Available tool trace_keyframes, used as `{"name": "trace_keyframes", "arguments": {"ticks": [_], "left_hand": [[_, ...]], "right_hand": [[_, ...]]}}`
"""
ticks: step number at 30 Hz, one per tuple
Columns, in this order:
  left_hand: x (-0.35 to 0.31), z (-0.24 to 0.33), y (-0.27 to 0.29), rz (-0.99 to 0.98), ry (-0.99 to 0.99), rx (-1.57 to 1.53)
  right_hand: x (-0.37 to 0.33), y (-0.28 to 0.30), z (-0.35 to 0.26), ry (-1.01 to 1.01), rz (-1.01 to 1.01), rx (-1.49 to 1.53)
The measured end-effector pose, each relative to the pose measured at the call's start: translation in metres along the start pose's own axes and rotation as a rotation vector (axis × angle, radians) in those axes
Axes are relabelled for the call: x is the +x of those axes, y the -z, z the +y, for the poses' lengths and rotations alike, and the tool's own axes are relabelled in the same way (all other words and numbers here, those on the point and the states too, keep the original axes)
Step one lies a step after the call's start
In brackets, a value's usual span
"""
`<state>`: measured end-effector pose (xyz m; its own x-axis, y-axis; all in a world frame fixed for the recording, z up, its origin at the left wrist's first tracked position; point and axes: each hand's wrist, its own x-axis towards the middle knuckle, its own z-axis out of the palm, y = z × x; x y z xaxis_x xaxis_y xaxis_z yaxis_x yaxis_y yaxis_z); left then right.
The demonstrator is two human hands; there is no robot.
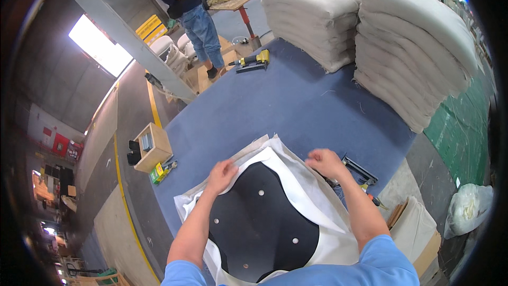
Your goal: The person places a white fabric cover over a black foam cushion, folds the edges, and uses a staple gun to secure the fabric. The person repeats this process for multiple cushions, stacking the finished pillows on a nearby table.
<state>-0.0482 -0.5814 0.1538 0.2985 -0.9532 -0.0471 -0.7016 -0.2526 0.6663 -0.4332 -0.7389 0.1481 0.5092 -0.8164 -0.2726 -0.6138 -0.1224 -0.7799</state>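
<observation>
In front of me lies a black panel (259,220) with curved edges and several round holes. White lining (264,154) and beige fabric (333,204) spread out from under it, their edges loose and rumpled. My left hand (221,176) is closed at the upper left edge of the fabric, fingers pinched on it. At the upper right edge, my right hand (324,163) has its fingers curled together at the fabric's border. Just beyond that hand is a black staple gun (361,170), partly behind my forearm.
The blue tabletop (238,108) holds two tall stacks of beige cushions (407,47) at the far right. A yellow and black staple gun (253,61) lies at the far edge. By the left edge stand a wooden box (153,148) and a yellow-green carton (157,173). A person (193,21) stands beyond.
</observation>
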Motion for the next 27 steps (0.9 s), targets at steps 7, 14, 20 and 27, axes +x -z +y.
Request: {"name": "trace_keyframes", "arguments": {"ticks": [7,14,20,27], "left_hand": [[0.119,0.083,-0.044,0.032,0.03,0.119],[0.15,0.071,-0.058,-0.548,0.306,0.124],[0.153,0.078,-0.076,-0.372,0.084,0.06],[0.129,0.072,-0.099,-0.091,0.066,-0.142]], "right_hand": [[0.101,-0.057,-0.05,-0.154,0.206,0.362],[0.097,-0.103,-0.043,-0.172,0.17,0.346],[0.077,-0.128,-0.039,0.274,0.565,0.387],[0.113,-0.116,-0.028,-0.038,0.396,1.019]]}}
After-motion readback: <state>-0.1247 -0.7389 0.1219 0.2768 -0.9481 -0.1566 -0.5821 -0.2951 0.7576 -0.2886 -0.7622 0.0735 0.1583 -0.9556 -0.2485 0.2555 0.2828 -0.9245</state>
